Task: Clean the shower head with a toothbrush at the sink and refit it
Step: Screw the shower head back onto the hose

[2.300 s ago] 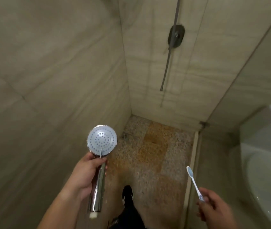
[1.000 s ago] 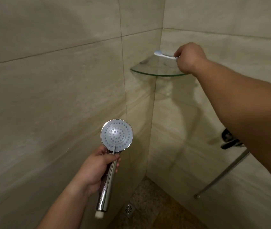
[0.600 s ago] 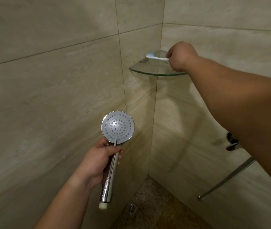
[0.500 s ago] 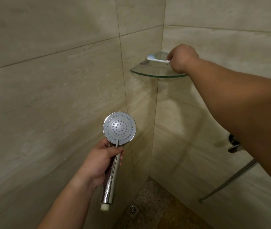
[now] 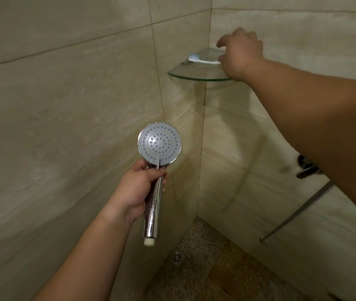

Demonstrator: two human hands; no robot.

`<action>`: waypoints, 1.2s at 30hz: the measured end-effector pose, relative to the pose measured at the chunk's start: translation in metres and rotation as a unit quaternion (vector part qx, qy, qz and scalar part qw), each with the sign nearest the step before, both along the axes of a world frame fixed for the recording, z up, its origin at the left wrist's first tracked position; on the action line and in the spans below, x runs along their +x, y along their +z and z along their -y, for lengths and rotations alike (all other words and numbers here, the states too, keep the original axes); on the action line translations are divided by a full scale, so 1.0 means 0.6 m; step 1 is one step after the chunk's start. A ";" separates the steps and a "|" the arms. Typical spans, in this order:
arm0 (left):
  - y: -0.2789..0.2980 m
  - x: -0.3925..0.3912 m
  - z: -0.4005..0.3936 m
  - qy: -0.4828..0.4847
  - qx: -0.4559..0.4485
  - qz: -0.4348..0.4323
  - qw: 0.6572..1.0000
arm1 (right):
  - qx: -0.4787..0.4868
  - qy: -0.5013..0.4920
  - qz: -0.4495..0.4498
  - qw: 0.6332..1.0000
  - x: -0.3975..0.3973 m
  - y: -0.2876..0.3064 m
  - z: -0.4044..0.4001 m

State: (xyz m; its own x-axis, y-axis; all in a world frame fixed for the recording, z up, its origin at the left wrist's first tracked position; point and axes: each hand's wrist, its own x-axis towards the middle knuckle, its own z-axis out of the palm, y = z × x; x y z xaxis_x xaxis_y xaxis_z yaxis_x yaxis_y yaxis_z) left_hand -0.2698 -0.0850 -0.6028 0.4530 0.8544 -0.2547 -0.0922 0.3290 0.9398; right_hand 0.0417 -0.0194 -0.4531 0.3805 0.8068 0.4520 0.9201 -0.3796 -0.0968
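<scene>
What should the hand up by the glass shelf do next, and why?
Probably let go and pull the right hand away. The toothbrush already seems to lie on the glass shelf, and the left hand alone grips the unhooked shower head, which needs refitting.

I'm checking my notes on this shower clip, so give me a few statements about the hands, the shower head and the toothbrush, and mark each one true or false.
1. The left hand grips the shower head by its chrome handle. True.
2. The toothbrush lies on the floor. False: it lies on the glass corner shelf.
3. The shower head's nozzle face points toward the camera. True.
4. A hose is attached to the shower head's handle. False: its end is bare.
5. The right hand is at the toothbrush's handle. True.
</scene>
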 end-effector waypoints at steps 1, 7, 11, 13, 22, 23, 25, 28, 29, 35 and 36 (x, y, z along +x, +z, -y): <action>0.001 -0.001 0.001 -0.002 0.000 0.003 1.000 | 0.020 0.007 0.011 1.000 -0.007 -0.002 0.017; -0.010 0.004 0.003 -0.013 -0.008 0.018 1.000 | 0.062 0.076 0.121 0.988 -0.057 -0.100 0.161; -0.021 0.020 0.013 -0.022 -0.015 0.022 0.999 | -0.024 0.112 0.146 0.983 -0.065 -0.228 0.244; -0.024 0.033 0.024 -0.018 -0.017 0.014 1.000 | -0.116 0.132 0.144 0.974 -0.056 -0.302 0.275; -0.066 0.108 0.077 0.015 -0.028 -0.013 0.999 | -0.367 0.113 0.135 0.913 -0.009 -0.524 0.380; -0.068 0.118 0.086 0.022 -0.030 -0.012 0.999 | -0.388 0.112 0.133 0.905 -0.008 -0.540 0.389; -0.070 0.139 0.102 0.036 -0.030 -0.008 0.999 | -0.424 0.111 0.133 0.889 -0.006 -0.573 0.401; -0.071 0.163 0.125 0.059 -0.021 -0.007 0.998 | -0.468 0.102 0.152 0.864 -0.007 -0.622 0.411; -0.073 0.168 0.130 0.067 -0.017 -0.006 0.998 | -0.500 0.093 0.174 0.843 -0.007 -0.635 0.413; -0.090 0.176 0.155 0.125 -0.017 -0.005 0.992 | -0.616 0.071 0.249 0.744 0.013 -0.680 0.447; -0.091 0.174 0.158 0.133 -0.022 -0.001 0.991 | -0.610 0.076 0.242 0.751 0.017 -0.684 0.450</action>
